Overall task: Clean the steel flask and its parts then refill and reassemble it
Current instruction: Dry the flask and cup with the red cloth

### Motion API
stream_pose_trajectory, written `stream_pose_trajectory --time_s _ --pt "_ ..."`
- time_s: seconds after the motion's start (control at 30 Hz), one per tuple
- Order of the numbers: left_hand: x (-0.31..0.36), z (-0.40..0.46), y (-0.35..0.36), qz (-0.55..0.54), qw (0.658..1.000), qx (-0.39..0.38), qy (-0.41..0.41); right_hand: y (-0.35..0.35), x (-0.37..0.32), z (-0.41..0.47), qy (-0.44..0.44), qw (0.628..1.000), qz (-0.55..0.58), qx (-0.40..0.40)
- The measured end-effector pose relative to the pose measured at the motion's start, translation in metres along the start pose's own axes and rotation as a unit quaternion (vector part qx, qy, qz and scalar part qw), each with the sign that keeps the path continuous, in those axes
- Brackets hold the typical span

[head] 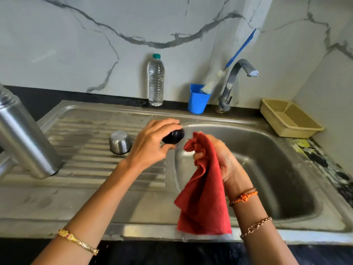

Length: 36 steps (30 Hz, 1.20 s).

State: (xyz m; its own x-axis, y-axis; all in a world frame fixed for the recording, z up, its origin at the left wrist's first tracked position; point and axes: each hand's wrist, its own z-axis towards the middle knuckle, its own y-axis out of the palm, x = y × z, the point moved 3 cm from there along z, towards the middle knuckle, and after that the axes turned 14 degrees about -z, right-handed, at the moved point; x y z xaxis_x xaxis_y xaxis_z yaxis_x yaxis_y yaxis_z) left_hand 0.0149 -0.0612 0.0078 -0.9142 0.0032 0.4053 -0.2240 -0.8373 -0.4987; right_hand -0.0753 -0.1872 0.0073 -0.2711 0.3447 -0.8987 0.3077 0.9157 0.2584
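The steel flask (24, 136) stands upright and uncapped on the drainboard at the far left. Its steel cup lid (120, 142) sits upside down on the drainboard's ribs. My left hand (152, 144) grips the black inner stopper (173, 137) above the sink's left rim. To its right my right hand (221, 161) holds a red cloth (202, 192), which hangs down over the basin. The cloth's top corner is close to the stopper but apart from it.
The steel sink basin (277, 169) lies under my right hand, the tap (235, 81) behind it. A full plastic water bottle (156, 81) and a blue cup (197, 99) holding a bottle brush (238, 50) stand at the back wall. A beige basket (290, 117) sits at the right.
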Motion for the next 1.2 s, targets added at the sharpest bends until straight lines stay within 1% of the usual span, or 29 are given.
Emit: stream_pose_trajectory --time_s 0.03,0.07,0.17,0.23,0.3,0.33,0.37,0.4,0.47,0.5,0.53,0.57,0.63,0.67,0.77,0.87,0.93,1.07,1.2 --pt "-0.001 -0.006 -0.004 0.007 0.999 -0.016 -0.045 -0.002 -0.003 0.000 -0.010 1.000 -0.021 0.018" --pt "-0.002 -0.011 -0.007 0.013 0.995 -0.015 -0.097 -0.005 -0.006 -0.001 -0.020 0.998 -0.039 0.044" --pt "-0.001 -0.035 -0.020 0.026 0.966 0.039 -0.254 -0.011 0.001 0.000 -0.034 0.991 -0.078 0.106" --pt "-0.001 -0.048 -0.035 0.023 0.943 0.088 -0.320 -0.008 0.007 0.001 -0.033 0.988 -0.086 0.125" --pt "-0.009 -0.059 -0.051 0.008 0.919 0.121 -0.376 -0.003 0.010 0.004 -0.033 0.987 -0.083 0.136" --pt "-0.013 -0.063 -0.058 -0.012 0.907 0.133 -0.398 0.001 0.009 0.005 -0.032 0.986 -0.082 0.140" --pt "-0.016 -0.067 -0.064 -0.061 0.894 0.152 -0.417 0.003 0.009 0.008 -0.031 0.986 -0.079 0.143" --pt "-0.021 -0.071 -0.070 -0.137 0.871 0.179 -0.436 0.007 0.008 0.011 -0.030 0.987 -0.073 0.142" --pt "-0.027 -0.079 -0.079 -0.310 0.789 0.242 -0.473 0.017 0.005 0.018 -0.027 0.988 -0.068 0.134" --pt "-0.032 -0.083 -0.081 -0.358 0.754 0.273 -0.478 0.020 0.005 0.022 -0.025 0.989 -0.069 0.127" --pt "-0.039 -0.090 -0.085 -0.368 0.737 0.308 -0.476 0.026 0.006 0.026 -0.022 0.990 -0.071 0.118" --pt "-0.042 -0.096 -0.089 -0.356 0.734 0.342 -0.467 0.030 0.007 0.029 -0.017 0.991 -0.073 0.110" --pt "-0.050 -0.113 -0.099 -0.255 0.770 0.393 -0.433 0.040 0.010 0.035 -0.007 0.992 -0.078 0.096" --pt "-0.050 -0.121 -0.104 -0.205 0.790 0.402 -0.415 0.045 0.011 0.038 -0.006 0.992 -0.079 0.094" --pt "-0.058 -0.138 -0.113 -0.119 0.832 0.379 -0.387 0.059 0.013 0.043 -0.023 0.990 -0.086 0.112" --pt "-0.069 -0.144 -0.116 -0.081 0.854 0.343 -0.383 0.070 0.013 0.046 -0.038 0.984 -0.100 0.142" --pt "-0.075 -0.141 -0.114 -0.067 0.858 0.318 -0.397 0.076 0.011 0.047 -0.052 0.981 -0.106 0.155" --pt "-0.081 -0.141 -0.108 -0.057 0.846 0.294 -0.441 0.086 0.002 0.048 -0.096 0.971 -0.142 0.169" --pt "-0.076 -0.144 -0.113 -0.006 0.842 0.273 -0.465 0.088 0.001 0.048 -0.117 0.964 -0.153 0.181"
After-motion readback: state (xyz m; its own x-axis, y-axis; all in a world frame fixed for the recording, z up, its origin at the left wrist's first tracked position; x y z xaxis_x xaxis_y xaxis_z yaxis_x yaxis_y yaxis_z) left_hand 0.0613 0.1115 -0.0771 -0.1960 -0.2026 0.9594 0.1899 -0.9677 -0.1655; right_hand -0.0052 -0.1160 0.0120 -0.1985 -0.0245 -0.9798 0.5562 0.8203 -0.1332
